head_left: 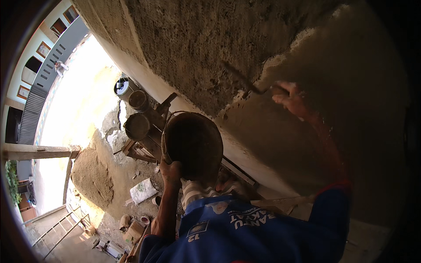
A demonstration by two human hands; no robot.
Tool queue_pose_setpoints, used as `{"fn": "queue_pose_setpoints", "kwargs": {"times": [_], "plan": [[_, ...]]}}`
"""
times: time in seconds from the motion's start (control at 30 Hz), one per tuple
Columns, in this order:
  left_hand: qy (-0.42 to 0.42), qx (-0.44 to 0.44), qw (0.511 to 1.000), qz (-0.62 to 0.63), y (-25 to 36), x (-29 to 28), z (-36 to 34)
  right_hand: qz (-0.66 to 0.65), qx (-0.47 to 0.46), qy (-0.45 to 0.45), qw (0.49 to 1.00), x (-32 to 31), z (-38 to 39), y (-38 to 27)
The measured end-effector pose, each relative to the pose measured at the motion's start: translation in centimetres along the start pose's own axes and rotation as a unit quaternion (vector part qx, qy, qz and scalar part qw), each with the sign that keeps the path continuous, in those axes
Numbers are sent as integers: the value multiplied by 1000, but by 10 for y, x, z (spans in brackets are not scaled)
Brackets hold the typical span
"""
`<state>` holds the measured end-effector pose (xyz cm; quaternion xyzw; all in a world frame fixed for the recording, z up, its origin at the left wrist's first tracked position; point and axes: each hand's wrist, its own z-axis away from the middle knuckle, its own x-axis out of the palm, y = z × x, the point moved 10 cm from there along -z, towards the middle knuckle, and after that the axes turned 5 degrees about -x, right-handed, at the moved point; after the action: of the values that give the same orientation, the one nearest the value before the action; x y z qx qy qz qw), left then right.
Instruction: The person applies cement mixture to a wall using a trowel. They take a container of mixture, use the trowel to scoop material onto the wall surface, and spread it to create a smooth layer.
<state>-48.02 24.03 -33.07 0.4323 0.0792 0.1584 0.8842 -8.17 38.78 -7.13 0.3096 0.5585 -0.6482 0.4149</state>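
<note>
My left hand [170,170] is closed on the near left rim of a dark bucket [197,140], which is held in front of my body with its mouth toward me. The inside is too dark to make out how much it holds. Raised to the right, my right hand [289,100] grips the handle of a trowel [241,76]. Its slightly blurred blade lies at the rough grey, freshly daubed part of the wall [188,48]. Smoother plaster [346,74] spreads to the right of a ragged edge, close to my hand.
Several buckets, among them a grey one [137,126], stand left of the wall by a wooden trestle [140,151]. Beyond are a sand heap [93,175], a white sack [143,191] and a ladder-like frame [59,228]. Another person [60,68] is far off at upper left.
</note>
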Motion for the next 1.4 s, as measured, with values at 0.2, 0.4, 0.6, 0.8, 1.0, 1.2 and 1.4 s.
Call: {"fn": "queue_pose_setpoints", "kwargs": {"times": [0.2,0.4,0.6,0.8,1.0,1.2,1.4], "plan": [[7,-4,1000,8,-8,1,-5,-22,41,241,970,-136,45,-57],[-77,4,997,-7,18,48,10,120,-158,-76,977,30,70,-37],[-100,44,994,-30,55,75,28,480,-231,-75,843,139,67,-42],[-149,90,984,-23,88,101,41,291,-246,-110,918,239,79,28],[-150,117,981,-41,85,95,32,4,-184,-181,966,249,96,7],[-165,90,982,-9,90,90,34,-109,-73,-82,988,203,98,25],[-175,78,981,25,88,86,36,-6,-137,-26,990,123,89,-26]]}}
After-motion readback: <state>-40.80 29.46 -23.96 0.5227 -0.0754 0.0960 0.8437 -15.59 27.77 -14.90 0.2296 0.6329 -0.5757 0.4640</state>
